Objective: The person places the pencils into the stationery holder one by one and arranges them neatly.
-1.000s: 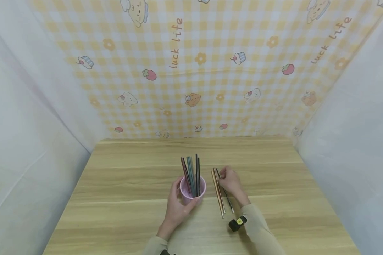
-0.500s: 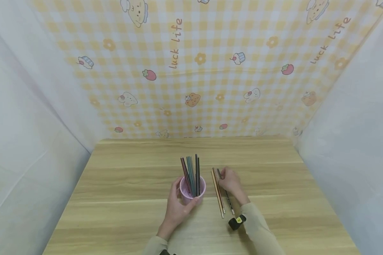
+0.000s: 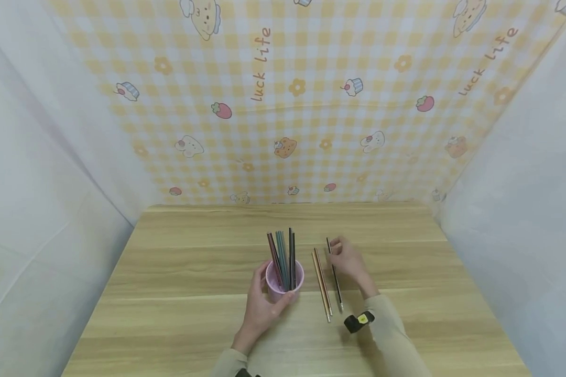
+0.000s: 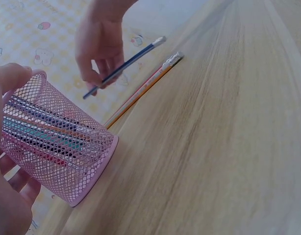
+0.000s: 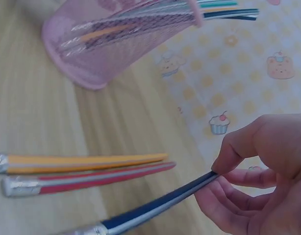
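My left hand point(image 3: 259, 313) grips a pink mesh pen cup point(image 4: 84, 169) from its left side, thumb near the front of the rim. Several pencils point(image 3: 281, 256) in dark red, teal and black lean inside it, their tops rising above the rim. To the right of the cup, my right hand point(image 3: 350, 263) pinches a dark blue pencil point(image 5: 155, 205) near one end between thumb and fingers. Its silvery eraser end points back toward me. An orange pencil point(image 5: 87, 163) and a red pencil point(image 5: 104, 177) lie side by side between the cup and that hand.
Everything stands on a wood-grain table point(image 3: 193, 262). A yellow checked cloth point(image 3: 311, 120) with cartoon prints hangs behind its far edge. White drapes point(image 3: 514, 209) close in both sides. A black wrist strap point(image 3: 358, 322) sits on my right forearm.
My right hand has picked the dark blue pencil up off the table and shifted slightly right and away from the other two. The left hand and cup have stayed put.
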Action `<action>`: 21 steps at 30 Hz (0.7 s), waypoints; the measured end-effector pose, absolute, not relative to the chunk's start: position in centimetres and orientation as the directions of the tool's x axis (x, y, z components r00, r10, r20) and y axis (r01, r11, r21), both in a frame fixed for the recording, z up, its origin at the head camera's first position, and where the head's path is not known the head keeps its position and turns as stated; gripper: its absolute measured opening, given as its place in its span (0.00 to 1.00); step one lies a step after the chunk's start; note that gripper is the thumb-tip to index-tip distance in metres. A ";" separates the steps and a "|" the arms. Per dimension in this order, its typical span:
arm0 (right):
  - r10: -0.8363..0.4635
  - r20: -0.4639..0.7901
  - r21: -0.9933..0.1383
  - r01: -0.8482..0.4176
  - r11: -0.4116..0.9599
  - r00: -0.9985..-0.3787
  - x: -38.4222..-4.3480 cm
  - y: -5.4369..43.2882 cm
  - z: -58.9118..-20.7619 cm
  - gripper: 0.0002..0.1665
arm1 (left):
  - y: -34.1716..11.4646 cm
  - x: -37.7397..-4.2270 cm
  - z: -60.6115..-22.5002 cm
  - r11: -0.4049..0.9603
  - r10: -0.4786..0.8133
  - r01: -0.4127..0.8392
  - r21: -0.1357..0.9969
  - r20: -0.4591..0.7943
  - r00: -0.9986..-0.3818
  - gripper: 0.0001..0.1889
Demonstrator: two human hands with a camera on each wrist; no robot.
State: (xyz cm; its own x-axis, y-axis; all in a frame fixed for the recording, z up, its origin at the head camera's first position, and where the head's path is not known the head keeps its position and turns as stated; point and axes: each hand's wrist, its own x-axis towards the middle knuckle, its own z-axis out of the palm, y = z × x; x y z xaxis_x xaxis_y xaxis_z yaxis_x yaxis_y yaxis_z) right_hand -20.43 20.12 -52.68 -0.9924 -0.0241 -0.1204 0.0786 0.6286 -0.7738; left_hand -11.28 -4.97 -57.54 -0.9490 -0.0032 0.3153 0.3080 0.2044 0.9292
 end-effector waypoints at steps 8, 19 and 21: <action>-0.024 -0.033 -0.911 0.020 0.412 -0.999 -20.8 19.7 -49.5 0.24 | -5.1 -11.3 -57.4 0.204 0.001 0.307 0.930 0.313 -0.950 0.48; 0.015 0.201 -0.943 -0.190 0.275 -0.979 -20.2 17.8 -43.8 0.26 | -5.1 -11.3 -57.7 0.203 -0.001 0.301 0.932 0.308 -0.952 0.47; 0.022 0.250 -0.943 -0.239 0.232 -0.968 -20.0 17.3 -43.0 0.26 | -5.1 -11.3 -57.8 0.202 -0.002 0.297 0.933 0.304 -0.953 0.47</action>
State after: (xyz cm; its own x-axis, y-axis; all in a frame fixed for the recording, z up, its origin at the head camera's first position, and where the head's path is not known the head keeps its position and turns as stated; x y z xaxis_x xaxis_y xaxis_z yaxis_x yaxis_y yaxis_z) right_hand -20.01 17.30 -42.96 -0.9679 0.0222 0.2504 -0.2387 0.2319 -0.9430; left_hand -11.27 -5.12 -57.76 -0.9527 -0.0018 0.3039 0.2973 0.2023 0.9331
